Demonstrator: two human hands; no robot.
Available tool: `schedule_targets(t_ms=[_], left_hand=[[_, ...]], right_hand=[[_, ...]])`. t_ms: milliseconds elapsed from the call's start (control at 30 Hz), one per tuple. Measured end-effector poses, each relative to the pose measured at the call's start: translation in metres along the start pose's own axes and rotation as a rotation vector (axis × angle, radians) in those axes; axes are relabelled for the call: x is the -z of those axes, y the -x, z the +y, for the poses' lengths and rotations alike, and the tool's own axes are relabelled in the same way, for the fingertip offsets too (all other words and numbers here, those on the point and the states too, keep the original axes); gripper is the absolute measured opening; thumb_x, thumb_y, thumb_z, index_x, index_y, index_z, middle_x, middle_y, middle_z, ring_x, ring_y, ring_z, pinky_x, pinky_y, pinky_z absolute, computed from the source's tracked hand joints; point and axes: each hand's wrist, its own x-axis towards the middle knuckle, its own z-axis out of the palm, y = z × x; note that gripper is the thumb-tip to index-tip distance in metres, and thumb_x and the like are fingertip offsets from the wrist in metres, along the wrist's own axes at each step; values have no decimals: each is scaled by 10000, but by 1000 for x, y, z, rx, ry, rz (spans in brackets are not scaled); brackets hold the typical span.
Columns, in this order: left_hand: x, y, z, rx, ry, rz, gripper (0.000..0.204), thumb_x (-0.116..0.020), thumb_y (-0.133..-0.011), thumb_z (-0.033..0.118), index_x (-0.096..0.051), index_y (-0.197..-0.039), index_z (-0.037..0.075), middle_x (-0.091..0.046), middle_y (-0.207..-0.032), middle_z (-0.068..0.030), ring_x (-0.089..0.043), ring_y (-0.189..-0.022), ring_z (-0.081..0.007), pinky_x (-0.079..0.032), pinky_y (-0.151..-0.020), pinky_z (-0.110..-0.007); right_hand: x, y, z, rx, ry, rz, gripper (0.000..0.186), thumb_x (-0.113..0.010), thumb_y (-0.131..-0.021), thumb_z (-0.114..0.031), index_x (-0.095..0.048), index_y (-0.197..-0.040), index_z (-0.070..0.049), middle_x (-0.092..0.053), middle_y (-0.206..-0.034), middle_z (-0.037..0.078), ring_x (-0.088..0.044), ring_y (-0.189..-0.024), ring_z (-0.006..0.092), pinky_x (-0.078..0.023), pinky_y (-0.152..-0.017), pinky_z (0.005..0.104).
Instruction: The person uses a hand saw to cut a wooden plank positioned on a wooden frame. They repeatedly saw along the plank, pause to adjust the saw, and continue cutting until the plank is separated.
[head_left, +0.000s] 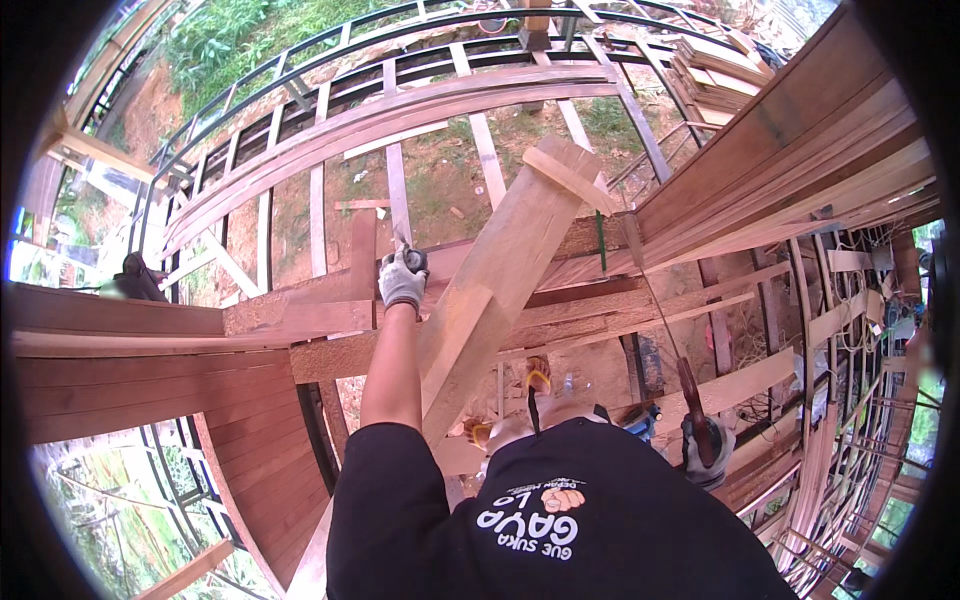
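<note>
My left hand (401, 280), in a light work glove, grips a small dark object (415, 259) at the red-brown wooden beam (455, 258), just left of a pale plank (505, 260) that lies diagonally with a short crosspiece (565, 178) across its far end. My right hand (708, 455), gloved too, is low at the right, closed on the wooden handle (698, 408) of a tool whose long, thin shaft or blade reaches up toward the beam. What exactly the left hand's object is, I cannot tell.
Slatted framing (390, 170) with long boards spans bare soil and grass beyond me. Stacked planks (700, 75) sit at the far right; a tall board wall (780, 160) rises at right. A dark panelled wooden structure (130, 390) is at left. My feet (537, 375) stand among beams.
</note>
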Motion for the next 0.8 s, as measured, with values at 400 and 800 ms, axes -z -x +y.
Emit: schedule_targets(t_ms=[400, 800], left_hand=[[13, 32, -18, -7, 38, 84, 786, -749, -732, 328, -417, -1420, 147, -458, -1393, -184, -438, -1292, -347, -372, -1068, -447], [93, 295, -97, -24, 130, 17, 732, -757, -726, 467, -541, -1285, 47, -559, -1263, -178, -496, -1214, -340, -382, -1038, -450]], right_hand=[[-20, -66, -43, 105, 5, -182, 144, -608, -834, -134, -627, -809, 7, -572, -602, 50, -553, -540, 138, -438, -517, 296], [-68, -63, -71, -150, -531, -322, 202, -589, -837, -157, -600, -941, 16, -608, -739, 24, -546, -634, 75, -444, -565, 231]])
